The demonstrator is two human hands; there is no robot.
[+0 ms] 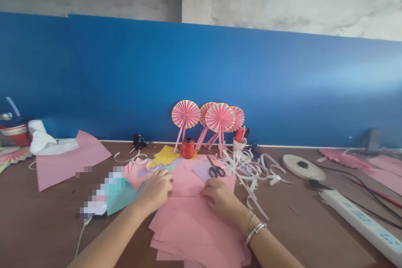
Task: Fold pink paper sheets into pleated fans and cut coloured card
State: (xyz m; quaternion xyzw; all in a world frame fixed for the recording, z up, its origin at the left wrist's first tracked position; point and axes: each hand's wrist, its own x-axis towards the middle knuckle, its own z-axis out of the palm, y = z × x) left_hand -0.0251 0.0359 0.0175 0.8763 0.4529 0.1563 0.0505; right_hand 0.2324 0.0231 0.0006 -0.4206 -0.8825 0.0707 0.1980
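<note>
A stack of pink paper lies in front of me, its sheets unevenly fanned. A level edge or crease crosses the pink sheet on top. My left hand is closed at that sheet's left side, fingers curled at the crease. On the right side my right hand rests with bent fingers, also closed on the sheet; its fingertips are partly hidden. Just beyond it lie black-handled scissors on a lilac paper piece. Yellow paper and a red thread spool are farther back.
Round pink pleated paper fans stand against the blue partition. White curled strips pile at right, near a white disc and a power strip. Teal paper and a large pink sheet lie left.
</note>
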